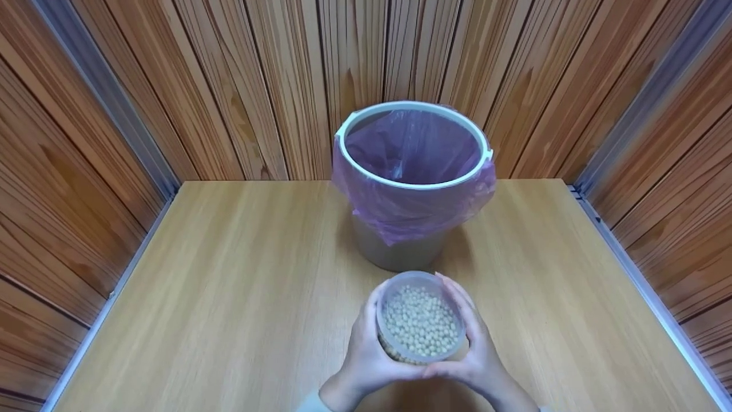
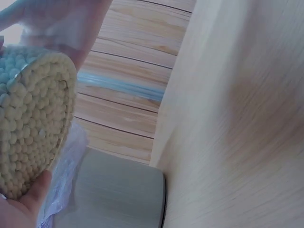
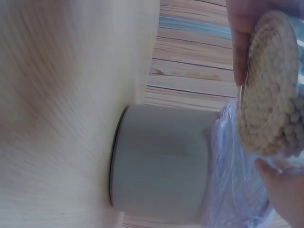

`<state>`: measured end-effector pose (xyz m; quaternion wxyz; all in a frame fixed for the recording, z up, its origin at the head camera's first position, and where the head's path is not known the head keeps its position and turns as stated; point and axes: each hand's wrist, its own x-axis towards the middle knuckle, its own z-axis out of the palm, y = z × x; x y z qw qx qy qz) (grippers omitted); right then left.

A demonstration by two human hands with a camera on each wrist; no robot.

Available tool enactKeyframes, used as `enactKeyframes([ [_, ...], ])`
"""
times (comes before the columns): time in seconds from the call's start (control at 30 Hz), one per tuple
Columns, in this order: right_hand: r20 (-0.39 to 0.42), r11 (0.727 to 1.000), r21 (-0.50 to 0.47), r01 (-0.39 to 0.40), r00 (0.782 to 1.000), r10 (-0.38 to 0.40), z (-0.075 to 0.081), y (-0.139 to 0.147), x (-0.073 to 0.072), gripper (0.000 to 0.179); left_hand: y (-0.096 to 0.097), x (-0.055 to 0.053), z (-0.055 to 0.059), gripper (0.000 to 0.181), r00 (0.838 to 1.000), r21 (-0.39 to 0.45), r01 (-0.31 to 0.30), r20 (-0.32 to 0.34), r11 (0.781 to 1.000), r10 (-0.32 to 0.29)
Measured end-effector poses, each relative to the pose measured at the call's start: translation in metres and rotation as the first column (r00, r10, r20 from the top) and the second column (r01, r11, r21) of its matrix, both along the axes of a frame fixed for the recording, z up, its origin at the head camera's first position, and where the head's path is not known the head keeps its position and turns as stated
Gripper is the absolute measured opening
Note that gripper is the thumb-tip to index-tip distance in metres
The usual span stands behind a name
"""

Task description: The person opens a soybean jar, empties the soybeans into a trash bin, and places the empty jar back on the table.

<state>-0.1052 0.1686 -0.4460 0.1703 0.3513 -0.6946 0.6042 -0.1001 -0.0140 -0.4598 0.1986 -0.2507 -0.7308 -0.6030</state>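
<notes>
Between both hands is a round clear plastic tub [image 1: 420, 320] full of small pale round beans [image 2: 35, 128]. My left hand [image 1: 366, 349] grips its left side, and my right hand [image 1: 476, 349] wraps its right side, with the thumbs meeting at the near side. Both wrist views show the tub's underside [image 3: 266, 80] raised off the table. Just beyond it stands a grey bin [image 1: 400, 252] with a white rim ring [image 1: 414, 186]. A purple plastic bag [image 1: 417, 212] lines the bin and hangs over its outside.
The bin stands near the back of a light wooden table [image 1: 246, 297]. Wood-plank walls [image 1: 297, 86] close off the back and both sides. Grey metal strips [image 1: 131, 114] run along the corners and the table's side edges.
</notes>
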Motion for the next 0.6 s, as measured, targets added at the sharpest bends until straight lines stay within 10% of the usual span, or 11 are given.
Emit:
enactKeyframes([
  [0.33,-0.054,0.982,0.130,0.134,0.990,-0.128,0.034,-0.008,0.012,0.094,-0.003,0.002,-0.006,0.115,0.998,0.035,0.054,0.032,0.998,-0.055],
  [0.6,-0.033,0.991,0.124,0.060,0.998,-0.056,0.012,0.003,-0.001,0.096,-0.005,0.009,0.018,0.108,0.964,0.176,0.237,0.083,0.956,-0.254],
])
